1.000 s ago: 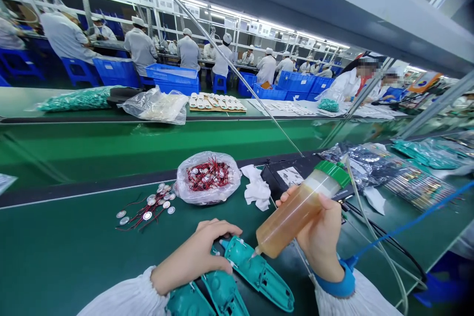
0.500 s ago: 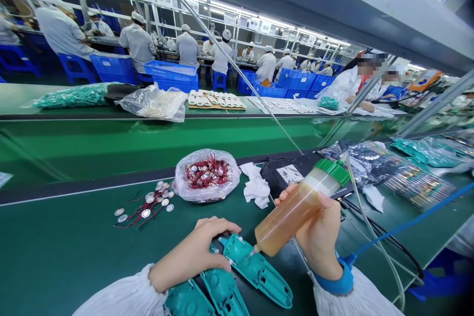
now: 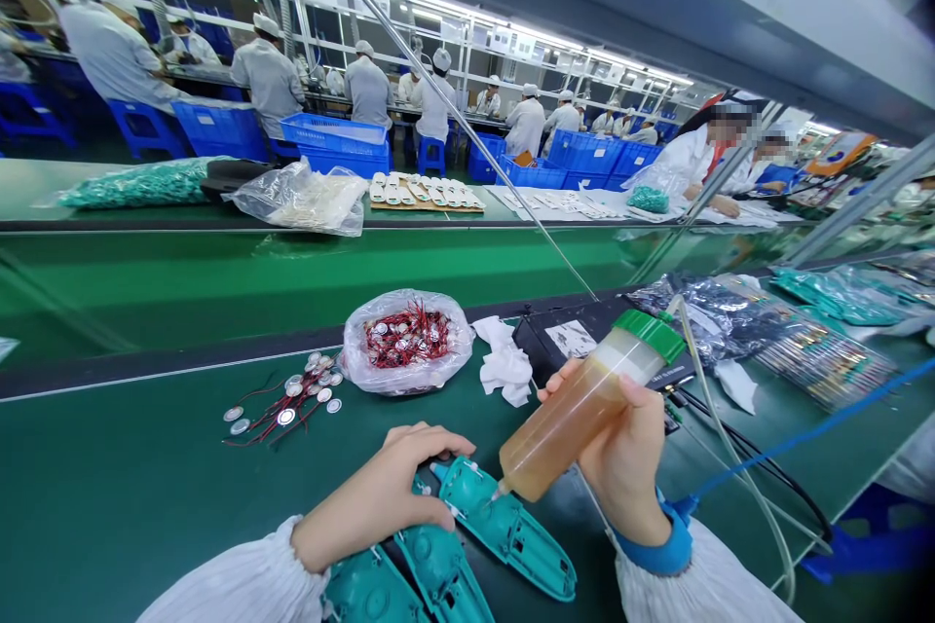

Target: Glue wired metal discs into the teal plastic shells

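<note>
Bright factory hall, white-capped workers (image 3: 267, 78) lined along long green desks, and right up front it's a clear squeeze bottle with a green cap (image 3: 584, 419), amber liquid inside, tilted nozzle-down! Right hand (image 3: 620, 458) is wrapped around it, fingers curled, thumb along the side, a firm grip. That thin nozzle sits right at the edge of a tapered teal plastic shell (image 3: 511, 531) lying on the green desk (image 3: 146, 496). Left hand (image 3: 391, 482) is down on a neighbouring teal shell (image 3: 438, 569), fingers curled over it and pressing. Another teal shell (image 3: 365, 594) lies just beside that one, cut off at the bottom of the view. Farther up the desk, a clear plastic bag (image 3: 405, 341) packed with red-wired metal discs, loose discs (image 3: 284, 409) scattered beside it, and a crumpled white cloth (image 3: 504, 365) just to its right. Over on the right, a blue hose (image 3: 804, 433) runs across the desk.
</note>
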A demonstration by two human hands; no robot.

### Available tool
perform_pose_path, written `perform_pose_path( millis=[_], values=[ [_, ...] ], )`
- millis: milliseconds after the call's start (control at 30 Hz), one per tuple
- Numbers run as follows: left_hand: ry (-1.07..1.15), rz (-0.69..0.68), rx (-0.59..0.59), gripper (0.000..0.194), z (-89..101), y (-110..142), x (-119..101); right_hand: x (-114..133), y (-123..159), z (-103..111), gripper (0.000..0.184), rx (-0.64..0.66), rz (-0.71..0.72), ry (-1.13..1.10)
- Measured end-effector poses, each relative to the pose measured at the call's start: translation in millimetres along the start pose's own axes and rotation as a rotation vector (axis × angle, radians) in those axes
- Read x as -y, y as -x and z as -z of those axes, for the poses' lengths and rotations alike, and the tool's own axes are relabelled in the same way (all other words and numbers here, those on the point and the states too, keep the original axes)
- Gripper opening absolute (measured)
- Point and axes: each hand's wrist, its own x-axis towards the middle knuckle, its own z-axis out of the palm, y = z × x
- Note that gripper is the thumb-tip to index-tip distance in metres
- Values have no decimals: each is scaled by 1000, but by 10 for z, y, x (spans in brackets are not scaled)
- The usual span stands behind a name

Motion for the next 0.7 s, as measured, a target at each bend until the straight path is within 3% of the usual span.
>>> perform_pose_path(
  millis=[700],
  values=[
    [21, -40, -2, 55, -9, -12, 42, -19, -2, -1, 36, 19, -27, -10]
  ],
)
